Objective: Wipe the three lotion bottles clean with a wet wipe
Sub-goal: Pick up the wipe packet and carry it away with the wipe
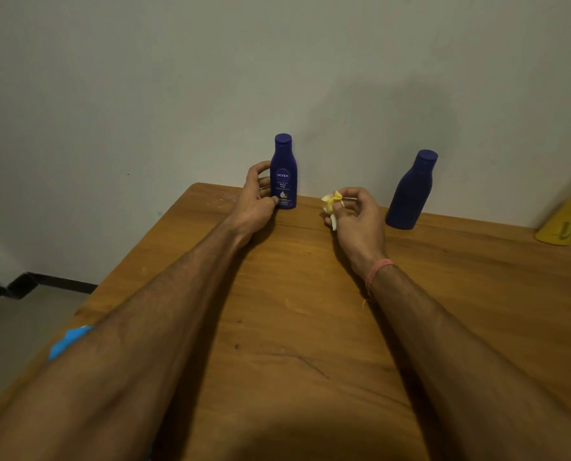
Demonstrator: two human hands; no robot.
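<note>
Left hand (255, 197) curls around the smooth, likely slippery bottle (284, 173) at the table's (310, 327) far edge; right hand (355, 212) pinches the soft wipe (332, 201).

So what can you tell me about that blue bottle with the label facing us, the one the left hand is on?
The labelled blue bottle is dark blue, plastic-looking, with a round cap of the same colour and a narrow neck above a wider body. Its front label reads NIVEA Body Milk. It stands upright at the wooden table's far edge, near the wall. The left hand grips its lower body, thumb in front, fingers curled behind.
</note>
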